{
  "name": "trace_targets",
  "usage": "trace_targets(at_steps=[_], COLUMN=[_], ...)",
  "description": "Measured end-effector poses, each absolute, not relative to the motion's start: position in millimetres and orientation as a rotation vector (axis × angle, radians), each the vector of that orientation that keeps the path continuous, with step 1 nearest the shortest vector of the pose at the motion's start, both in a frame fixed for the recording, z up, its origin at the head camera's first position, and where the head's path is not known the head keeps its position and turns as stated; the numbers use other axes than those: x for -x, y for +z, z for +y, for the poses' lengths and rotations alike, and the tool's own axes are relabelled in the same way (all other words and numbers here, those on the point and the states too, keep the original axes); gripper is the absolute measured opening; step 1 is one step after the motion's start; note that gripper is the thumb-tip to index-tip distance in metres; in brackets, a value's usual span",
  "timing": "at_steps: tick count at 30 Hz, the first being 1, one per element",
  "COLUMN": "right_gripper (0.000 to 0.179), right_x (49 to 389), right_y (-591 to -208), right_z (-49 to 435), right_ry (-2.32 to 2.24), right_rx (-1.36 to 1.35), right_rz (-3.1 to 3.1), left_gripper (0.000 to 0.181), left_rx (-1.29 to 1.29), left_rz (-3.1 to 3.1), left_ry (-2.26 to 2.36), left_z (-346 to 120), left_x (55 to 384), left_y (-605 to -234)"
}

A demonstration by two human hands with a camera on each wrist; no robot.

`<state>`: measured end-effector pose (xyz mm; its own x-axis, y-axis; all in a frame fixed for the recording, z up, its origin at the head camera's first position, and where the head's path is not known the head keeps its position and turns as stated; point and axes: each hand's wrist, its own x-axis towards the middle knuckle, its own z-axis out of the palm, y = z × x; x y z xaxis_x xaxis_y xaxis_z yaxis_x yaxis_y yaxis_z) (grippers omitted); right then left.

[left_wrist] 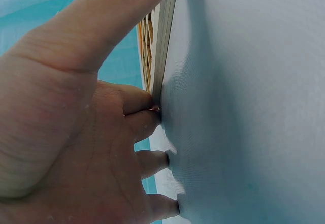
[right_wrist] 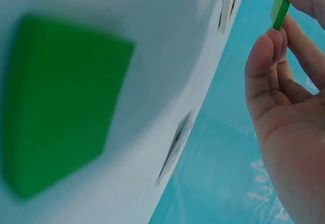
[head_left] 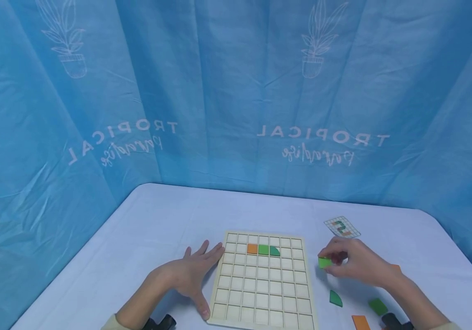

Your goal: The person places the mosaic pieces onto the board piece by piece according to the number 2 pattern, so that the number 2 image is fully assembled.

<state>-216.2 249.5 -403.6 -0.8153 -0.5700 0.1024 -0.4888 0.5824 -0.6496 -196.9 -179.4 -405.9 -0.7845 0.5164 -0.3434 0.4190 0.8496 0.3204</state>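
A pale wooden grid board [head_left: 250, 286] lies on the white table. My left hand [head_left: 196, 275] rests spread along its left edge, thumb at the near left corner; the left wrist view shows fingertips touching the table beside the board's side [left_wrist: 165, 41]. In the board's second row sit an orange square tile [head_left: 252, 249], a light green square tile [head_left: 263, 250] and a dark green quarter-circle tile [head_left: 274, 251]. To the right of the board my right hand [head_left: 355, 261] pinches another light green square tile [head_left: 324, 263] between thumb and fingers, held above the table.
A pattern card [head_left: 342, 227] lies beyond my right hand. Loose on the right are a dark green quarter-circle tile [head_left: 335, 298], a green square tile [head_left: 378, 306] and an orange tile [head_left: 361, 322]. Another orange piece [head_left: 395, 267] is partly hidden by my right wrist. Blue curtains hang behind.
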Motion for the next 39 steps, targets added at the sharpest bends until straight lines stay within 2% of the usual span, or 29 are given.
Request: trace_targets(at_steps=[9, 20, 39], right_gripper=[0.022, 0.022, 0.019], right_x=[228, 240, 243], right_y=[-404, -410, -419], right_z=[219, 181, 142], right_ry=[-0.934, -1.038, -0.892], right_rx=[0.952, 0.957, 1.061], right_rz=[2.77, 2.636, 2.65], left_gripper=[0.144, 0.145, 0.145], left_rx=[-0.694, -0.694, -0.703], left_rz=[2.598, 2.59, 2.596], left_ry=[0.317, 0.333, 0.329], left_z=[-179, -182, -180], left_x=[197, 197, 198], left_y=[-405, -406, -408])
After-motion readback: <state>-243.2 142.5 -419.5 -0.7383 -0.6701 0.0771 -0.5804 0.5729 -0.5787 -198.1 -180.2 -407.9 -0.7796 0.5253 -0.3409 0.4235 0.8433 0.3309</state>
